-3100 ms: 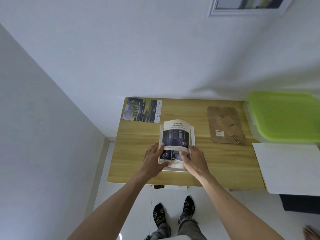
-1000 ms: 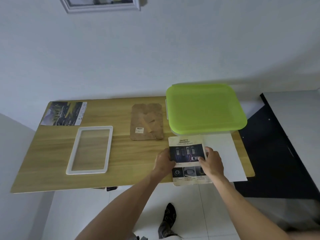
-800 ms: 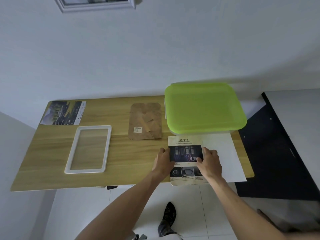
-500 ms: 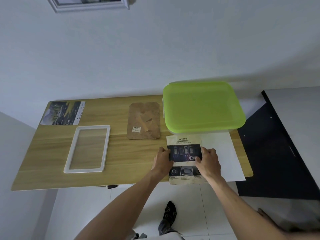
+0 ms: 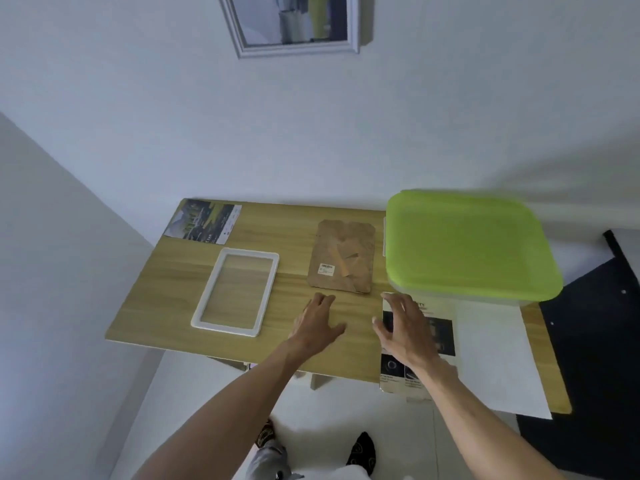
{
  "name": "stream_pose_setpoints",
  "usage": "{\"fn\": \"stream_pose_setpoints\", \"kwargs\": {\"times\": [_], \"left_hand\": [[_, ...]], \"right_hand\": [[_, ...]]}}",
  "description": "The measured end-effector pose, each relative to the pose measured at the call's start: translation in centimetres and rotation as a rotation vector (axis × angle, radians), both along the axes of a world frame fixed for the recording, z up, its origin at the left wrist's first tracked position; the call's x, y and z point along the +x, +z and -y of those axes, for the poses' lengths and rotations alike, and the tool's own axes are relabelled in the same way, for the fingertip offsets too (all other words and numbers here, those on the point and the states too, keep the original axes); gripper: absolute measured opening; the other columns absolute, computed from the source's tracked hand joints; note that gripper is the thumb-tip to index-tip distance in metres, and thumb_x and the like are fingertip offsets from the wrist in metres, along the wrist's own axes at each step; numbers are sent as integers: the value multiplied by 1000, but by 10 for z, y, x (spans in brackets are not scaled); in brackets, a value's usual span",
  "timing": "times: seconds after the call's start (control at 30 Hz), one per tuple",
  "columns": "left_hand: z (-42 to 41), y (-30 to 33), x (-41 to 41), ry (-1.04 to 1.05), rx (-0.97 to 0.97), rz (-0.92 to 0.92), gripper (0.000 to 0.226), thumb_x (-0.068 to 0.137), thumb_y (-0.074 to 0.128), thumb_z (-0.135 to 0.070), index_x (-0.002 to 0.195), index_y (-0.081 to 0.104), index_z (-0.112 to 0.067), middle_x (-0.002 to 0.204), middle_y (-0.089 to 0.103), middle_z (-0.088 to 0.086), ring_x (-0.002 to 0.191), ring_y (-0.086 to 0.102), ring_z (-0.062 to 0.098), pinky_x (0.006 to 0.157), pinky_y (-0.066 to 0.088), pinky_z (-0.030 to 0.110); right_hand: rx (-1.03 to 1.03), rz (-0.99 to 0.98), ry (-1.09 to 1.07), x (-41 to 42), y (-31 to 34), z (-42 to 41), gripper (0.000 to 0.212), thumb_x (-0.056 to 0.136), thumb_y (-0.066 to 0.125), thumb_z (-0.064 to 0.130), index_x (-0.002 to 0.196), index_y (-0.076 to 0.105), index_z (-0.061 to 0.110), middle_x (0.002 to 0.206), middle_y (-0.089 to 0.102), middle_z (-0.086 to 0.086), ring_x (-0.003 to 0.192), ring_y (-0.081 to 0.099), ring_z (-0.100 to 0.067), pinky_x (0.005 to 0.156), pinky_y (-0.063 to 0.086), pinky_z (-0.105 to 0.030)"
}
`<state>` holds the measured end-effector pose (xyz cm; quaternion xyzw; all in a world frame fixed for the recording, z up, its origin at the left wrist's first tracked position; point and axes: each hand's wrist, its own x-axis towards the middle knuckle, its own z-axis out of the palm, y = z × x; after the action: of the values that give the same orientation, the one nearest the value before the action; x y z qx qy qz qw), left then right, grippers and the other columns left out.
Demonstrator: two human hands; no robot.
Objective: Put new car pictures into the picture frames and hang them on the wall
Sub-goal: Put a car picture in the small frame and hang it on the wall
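Observation:
A white picture frame (image 5: 207, 303) lies flat on the wooden table (image 5: 166, 289), with only its glass inside. Its brown backing board (image 5: 343, 259) lies to the right of it. A car picture (image 5: 204, 221) rests at the table's far left corner. The "SAFETY" car page (image 5: 441, 332) lies at the front right, overhanging the table edge. My right hand (image 5: 403, 329) hovers above its left part with fingers spread, holding nothing. My left hand (image 5: 317, 323) is open over the bare wood between the frame and the page.
A clear box with a green lid (image 5: 464, 244) stands at the back right. A white sheet (image 5: 495, 358) lies under the page. A silver-framed picture (image 5: 294, 26) hangs on the wall above. A black surface (image 5: 588, 341) adjoins the table's right side.
Both hands have let go of the SAFETY page, which now lies by the green-lidded box, and have shifted left. The camera view has swung left and upward.

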<state>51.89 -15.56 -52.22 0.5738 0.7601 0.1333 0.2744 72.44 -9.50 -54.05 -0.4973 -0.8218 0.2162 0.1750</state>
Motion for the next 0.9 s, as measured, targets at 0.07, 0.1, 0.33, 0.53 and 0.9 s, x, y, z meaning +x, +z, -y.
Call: {"fn": "stream_pose_setpoints", "kwargs": {"times": [0.07,0.1,0.33,0.53,0.9], "left_hand": [[3,7,-24,52,11,-21,72,85,67,-43,145,39,-14,138,44,1,121,51,23,95,47,40],[4,9,-36,78,17,-27,72,86,67,-43,146,38,-15,139,43,2,122,51,23,95,47,40],[14,19,-130,218,36,-37,70,86,66,-41,145,39,-13,139,42,5,126,47,26,99,46,45],[7,15,-220,255,19,-90,67,89,63,-43,145,37,-17,142,40,2,125,49,23,94,47,41],[-24,-1,-389,238,11,-119,60,90,64,-36,141,42,-13,142,43,7,129,45,27,100,45,42]], "right_hand": [[-18,-4,51,-27,9,-5,50,88,68,33,132,55,13,126,56,-10,112,58,-27,91,52,-39],[-18,-5,81,-40,11,-7,50,89,67,34,132,55,13,126,56,-9,112,58,-26,92,52,-39],[3,19,196,-133,31,-23,42,90,65,37,124,58,14,120,57,-8,104,61,-26,81,57,-40],[-36,33,229,-229,37,-34,45,93,60,38,131,55,17,129,52,-6,115,56,-24,86,55,-40],[-100,145,265,-402,24,-53,45,95,60,35,134,54,14,138,48,-6,126,49,-23,103,45,-33]]}}
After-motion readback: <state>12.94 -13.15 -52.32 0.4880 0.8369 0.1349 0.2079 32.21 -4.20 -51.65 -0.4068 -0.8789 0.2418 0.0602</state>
